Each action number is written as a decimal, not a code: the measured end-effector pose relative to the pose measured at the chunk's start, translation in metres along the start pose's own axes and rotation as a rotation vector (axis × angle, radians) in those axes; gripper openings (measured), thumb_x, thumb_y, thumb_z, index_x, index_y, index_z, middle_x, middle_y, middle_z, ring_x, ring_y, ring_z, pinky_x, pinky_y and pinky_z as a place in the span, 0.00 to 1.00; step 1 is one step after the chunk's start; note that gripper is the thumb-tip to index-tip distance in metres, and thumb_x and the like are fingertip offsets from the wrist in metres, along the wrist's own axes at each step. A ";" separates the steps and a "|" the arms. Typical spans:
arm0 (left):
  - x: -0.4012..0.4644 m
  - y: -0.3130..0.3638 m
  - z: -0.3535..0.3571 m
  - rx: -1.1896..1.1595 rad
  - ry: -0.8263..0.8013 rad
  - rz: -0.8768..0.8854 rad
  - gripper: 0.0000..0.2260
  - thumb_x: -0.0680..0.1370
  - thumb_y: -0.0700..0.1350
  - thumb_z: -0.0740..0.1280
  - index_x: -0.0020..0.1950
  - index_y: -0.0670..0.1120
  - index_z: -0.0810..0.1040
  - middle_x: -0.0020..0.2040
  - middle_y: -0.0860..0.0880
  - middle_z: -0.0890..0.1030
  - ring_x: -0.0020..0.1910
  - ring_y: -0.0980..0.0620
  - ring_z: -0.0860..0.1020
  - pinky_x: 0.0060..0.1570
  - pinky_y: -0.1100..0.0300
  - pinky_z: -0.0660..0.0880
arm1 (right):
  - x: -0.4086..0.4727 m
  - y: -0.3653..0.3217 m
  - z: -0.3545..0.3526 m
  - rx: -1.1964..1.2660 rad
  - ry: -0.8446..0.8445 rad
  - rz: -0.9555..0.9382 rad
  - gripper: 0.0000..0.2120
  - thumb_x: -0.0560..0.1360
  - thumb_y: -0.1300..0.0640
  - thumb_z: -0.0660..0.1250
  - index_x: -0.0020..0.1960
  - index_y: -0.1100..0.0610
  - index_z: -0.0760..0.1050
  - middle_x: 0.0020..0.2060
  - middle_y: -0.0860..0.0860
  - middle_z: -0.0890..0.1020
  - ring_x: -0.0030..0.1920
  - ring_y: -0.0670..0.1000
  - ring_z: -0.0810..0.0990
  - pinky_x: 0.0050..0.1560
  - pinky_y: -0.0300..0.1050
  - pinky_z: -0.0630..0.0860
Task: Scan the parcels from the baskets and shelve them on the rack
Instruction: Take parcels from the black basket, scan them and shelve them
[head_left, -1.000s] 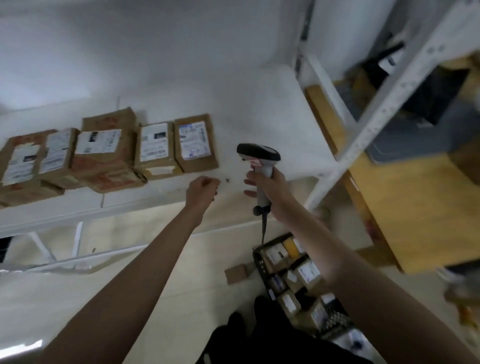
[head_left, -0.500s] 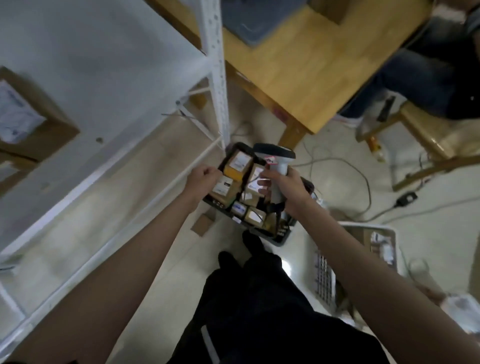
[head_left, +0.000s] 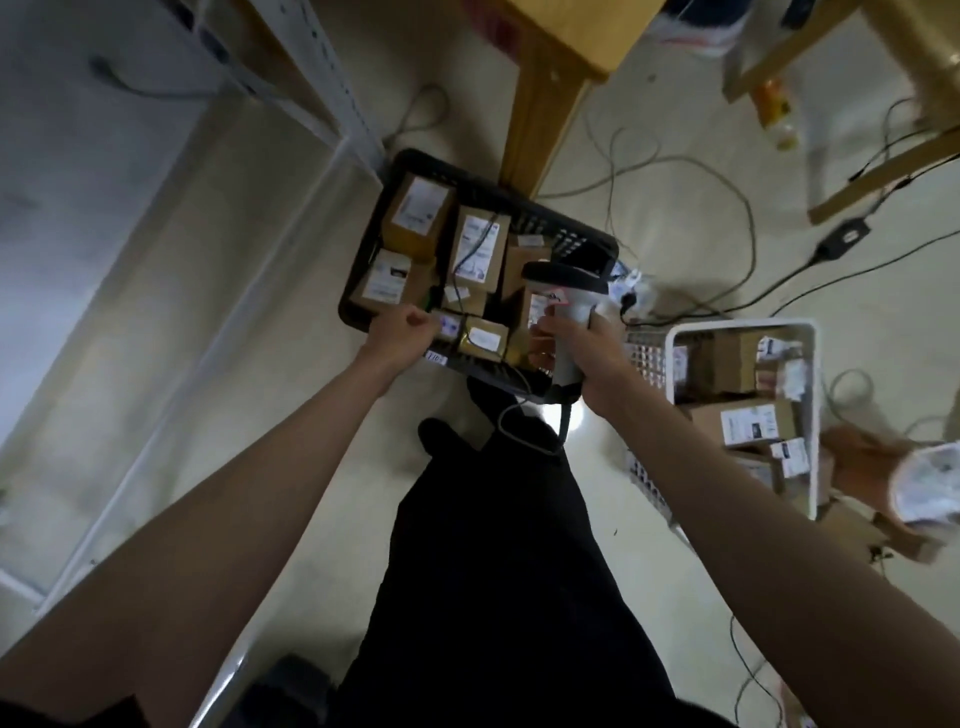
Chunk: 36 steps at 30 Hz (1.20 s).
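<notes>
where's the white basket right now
In the head view, the white basket sits on the floor at right, beside the black basket and just past the right hand.

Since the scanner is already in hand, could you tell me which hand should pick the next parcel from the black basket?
Left. The left hand holds nothing and hovers over the black basket; the right hand grips the scanner.

We see our two bare forearms, no sleeves reaching the wrists, and below them our plain black trousers (head_left: 498, 571) and dark shoes (head_left: 441, 436).
</notes>
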<state>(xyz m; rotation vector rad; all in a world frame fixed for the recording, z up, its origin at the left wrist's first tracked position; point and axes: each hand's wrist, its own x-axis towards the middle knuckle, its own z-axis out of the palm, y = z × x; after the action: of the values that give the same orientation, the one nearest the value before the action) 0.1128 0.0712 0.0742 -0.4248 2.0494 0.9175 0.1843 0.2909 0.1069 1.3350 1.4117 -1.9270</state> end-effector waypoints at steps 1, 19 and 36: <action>0.011 -0.008 0.002 0.004 0.011 -0.010 0.08 0.79 0.49 0.67 0.54 0.47 0.82 0.53 0.48 0.82 0.52 0.50 0.79 0.50 0.56 0.77 | 0.014 0.006 0.006 -0.017 -0.004 0.013 0.02 0.80 0.67 0.65 0.51 0.62 0.75 0.39 0.57 0.80 0.35 0.53 0.80 0.36 0.47 0.79; 0.205 -0.147 -0.020 -0.049 0.211 -0.021 0.21 0.76 0.41 0.73 0.67 0.47 0.73 0.53 0.56 0.71 0.56 0.57 0.70 0.43 0.76 0.66 | 0.237 0.119 0.152 -0.055 -0.193 0.261 0.12 0.78 0.63 0.71 0.60 0.60 0.75 0.51 0.58 0.79 0.51 0.57 0.80 0.51 0.55 0.84; 0.256 -0.180 0.006 -0.187 0.124 -0.149 0.33 0.71 0.52 0.76 0.73 0.44 0.71 0.70 0.46 0.65 0.64 0.53 0.70 0.66 0.66 0.67 | 0.281 0.166 0.170 -0.022 -0.238 0.213 0.05 0.79 0.60 0.70 0.54 0.56 0.75 0.48 0.56 0.79 0.46 0.56 0.77 0.48 0.53 0.78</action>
<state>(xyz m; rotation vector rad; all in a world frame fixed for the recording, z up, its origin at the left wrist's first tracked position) 0.0674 -0.0389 -0.2148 -0.7420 2.0175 1.0167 0.1029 0.1295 -0.2138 1.1504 1.1256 -1.8525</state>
